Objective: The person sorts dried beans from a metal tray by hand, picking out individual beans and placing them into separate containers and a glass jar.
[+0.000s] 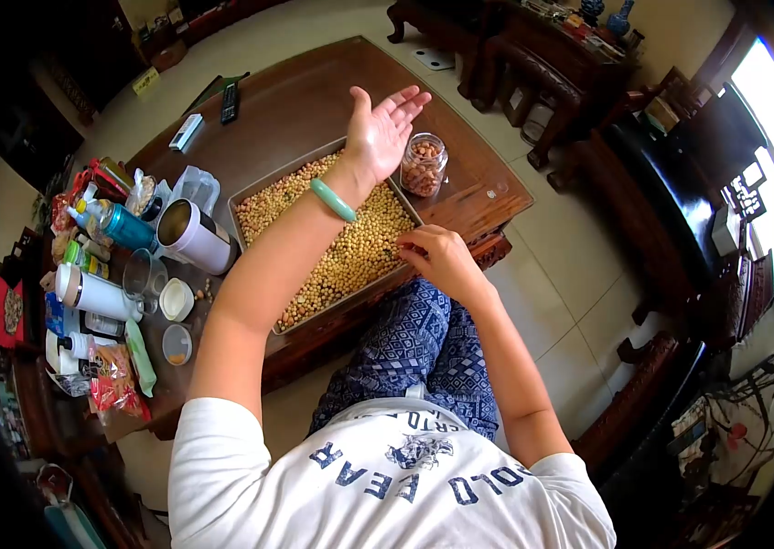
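Note:
A shallow metal tray (239, 212) on the table holds a layer of small round yellowish beans (364, 242). My left arm, with a pale green bangle (333, 200) at the wrist, reaches across it. Beyond the far side of the tray, my left hand (382, 133) is raised open, palm showing and fingers stretched out, with nothing in it. Just right of that hand stands a glass jar (424, 166) of reddish-brown nut-like pieces. My right hand (445, 260) is at the tray's near right corner, fingertips pinched together over the beans; whatever they hold is too small to tell.
The wooden table (314, 87) carries a remote control (230, 102) and a small white-blue box (186, 133) at the back. Crowding its left side are a large tumbler (195, 236), a white bottle (99, 291), small containers and packets. Dark carved furniture (652, 192) stands to the right.

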Demonstrator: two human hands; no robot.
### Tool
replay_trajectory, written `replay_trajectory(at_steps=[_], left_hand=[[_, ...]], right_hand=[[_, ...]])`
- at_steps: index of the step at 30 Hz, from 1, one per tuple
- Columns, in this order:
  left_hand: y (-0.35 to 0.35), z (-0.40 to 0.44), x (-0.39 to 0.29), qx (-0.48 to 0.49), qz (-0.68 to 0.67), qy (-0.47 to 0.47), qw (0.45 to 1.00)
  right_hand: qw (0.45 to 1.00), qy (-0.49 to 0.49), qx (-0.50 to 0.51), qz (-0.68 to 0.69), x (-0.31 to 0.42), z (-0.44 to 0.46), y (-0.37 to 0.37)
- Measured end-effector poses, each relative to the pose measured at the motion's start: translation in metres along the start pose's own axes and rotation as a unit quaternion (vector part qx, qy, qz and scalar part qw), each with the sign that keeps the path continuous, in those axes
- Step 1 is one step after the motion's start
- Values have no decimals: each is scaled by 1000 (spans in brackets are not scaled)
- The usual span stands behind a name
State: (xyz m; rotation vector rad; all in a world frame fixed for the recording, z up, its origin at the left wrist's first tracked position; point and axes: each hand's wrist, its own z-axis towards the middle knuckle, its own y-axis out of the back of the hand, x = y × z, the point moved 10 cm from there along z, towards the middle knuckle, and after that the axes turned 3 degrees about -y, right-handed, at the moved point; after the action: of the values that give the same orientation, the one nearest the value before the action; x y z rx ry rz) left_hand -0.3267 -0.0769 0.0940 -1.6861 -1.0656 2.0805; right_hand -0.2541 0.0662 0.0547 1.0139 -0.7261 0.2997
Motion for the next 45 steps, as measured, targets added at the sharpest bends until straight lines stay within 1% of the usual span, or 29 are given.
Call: replay_trajectory(at_steps=[2,4,6,8,9,10,12,14,15,17,19,20,21,22,24,25,26,28,29,30,32,33,36,37,38,40,42,44,45], left_hand=[[1,-9,-20,15,-5,-25,1000],[4,-36,-41,27,-36,-47,998],[15,-68,-56,75,24,-65,995],[34,-116,-66,41,153,-103,982],[46,-140,-66,24,196,-110,974],[58,-161,-63,7,239,-117,964],[82,-198,-56,-67,276,-119,952],[95,-231,-58,-131,339,-148,920],[97,-241,-52,-126,332,-153,922],[104,-271,-62,-179,411,-232,863],[111,-279,-59,-179,423,-223,860],[114,-281,-56,-179,439,-211,855],[113,-282,-56,-173,440,-225,852],[117,-283,-55,-178,438,-225,852],[122,-282,-51,-169,448,-220,850],[124,-283,-50,-175,455,-231,842],[127,-282,-46,-175,453,-230,843],[128,-283,-47,-172,484,-262,817],[127,-284,-47,-170,490,-285,806],[129,-283,-47,-170,489,-284,807],[135,-284,-47,-184,461,-278,823],[135,-285,-48,-191,460,-272,823],[133,-285,-47,-190,478,-299,803],[132,-285,-48,-196,485,-295,800],[132,-286,-49,-199,480,-302,800],[134,-287,-48,-206,476,-309,797],[132,-287,-49,-204,488,-312,789],[129,-288,-52,-208,483,-311,792],[129,-288,-52,-204,475,-315,796]], right_hand=[[1000,-2,5,5,1,2,1],[999,-32,-8,21,-4,1,5],[999,-36,-1,28,-6,1,5],[986,-51,-156,12,-11,2,36],[977,-63,-204,-21,-22,4,46],[967,-86,-235,-39,-30,10,54],[959,-116,-254,-52,-47,30,65],[966,-113,-227,-55,-70,58,54],[972,-106,-202,-63,-79,71,49],[972,-147,-184,-25,-92,80,44],[970,-159,-182,-3,-100,86,43],[962,-179,-203,-28,-108,85,44],[953,-199,-224,-53,-110,85,48],[954,-197,-219,-53,-110,86,47],[964,-185,-189,4,-108,85,43],[954,-215,-211,-5,-109,80,49],[954,-215,-210,-8,-110,80,48],[959,-192,-206,-45,-101,83,47],[964,-191,-184,-7,-100,83,43],[964,-192,-183,-9,-104,84,42],[946,-222,-235,-19,-118,80,48],[950,-211,-227,-37,-106,81,48],[956,-213,-202,-9,-104,81,44],[948,-233,-216,-11,-107,79,45],[948,-210,-237,-28,-102,80,46],[948,-204,-243,-34,-100,81,44],[958,-200,-206,15,-104,83,39],[956,-219,-194,-19,-122,81,36],[960,-207,-190,-5,-121,79,34]])
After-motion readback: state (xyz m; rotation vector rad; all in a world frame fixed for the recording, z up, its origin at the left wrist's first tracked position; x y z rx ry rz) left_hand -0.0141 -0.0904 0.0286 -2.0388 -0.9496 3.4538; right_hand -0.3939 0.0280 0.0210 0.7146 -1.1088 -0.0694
